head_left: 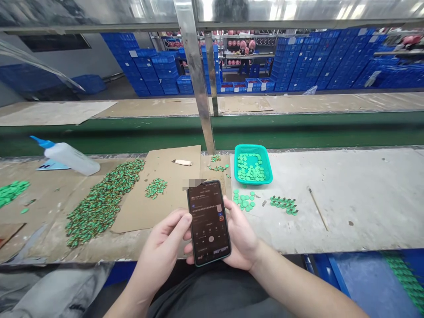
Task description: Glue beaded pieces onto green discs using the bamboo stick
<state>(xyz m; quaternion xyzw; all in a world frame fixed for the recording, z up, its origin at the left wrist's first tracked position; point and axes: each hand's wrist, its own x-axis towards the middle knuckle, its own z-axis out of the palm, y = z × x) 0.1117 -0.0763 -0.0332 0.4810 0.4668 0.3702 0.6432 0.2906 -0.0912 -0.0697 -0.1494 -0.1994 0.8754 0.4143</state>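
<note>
A dark smartphone (209, 225) with a lit screen is held upright over the front edge of the bench. My right hand (241, 236) wraps round its right side and back, with fingertips showing at the lower left edge. My left hand (170, 236) is closed at the phone's left edge, its thumb against the side. Beyond the phone lie a cardboard sheet (179, 176) with a small heap of green pieces (156, 188), and a turquoise basket (253, 180) holding green discs. Loose green discs (244, 199) sit in front of the basket.
A large heap of green and brown pieces (106, 198) and a white bottle with a blue nozzle (71, 158) are at the left. Rows of green pieces (284, 204) and a thin brush (318, 210) lie at the right. A metal post (198, 79) rises behind the bench.
</note>
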